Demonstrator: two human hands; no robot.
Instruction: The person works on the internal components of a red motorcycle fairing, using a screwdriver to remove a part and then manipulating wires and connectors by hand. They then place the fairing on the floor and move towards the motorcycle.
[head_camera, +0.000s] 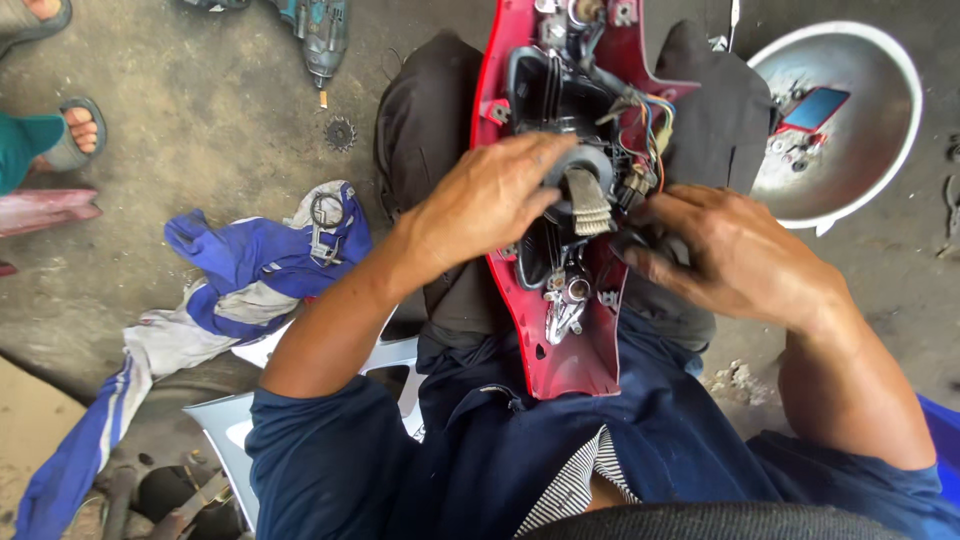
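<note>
A red plastic motorcycle lamp housing lies lengthwise across my lap, inner side up, with black moulded parts and coloured wires inside. My left hand grips a round black rubber boot with a grey ribbed tab at the middle of the housing. My right hand rests at the housing's right edge, its fingers closed around a small dark part beside the boot; what that part is stays hidden.
A white metal bowl holding a red-framed flat device and small hardware sits at the upper right. A blue and white cloth lies at the left. A power tool, a small sprocket and another person's sandalled feet occupy the concrete floor.
</note>
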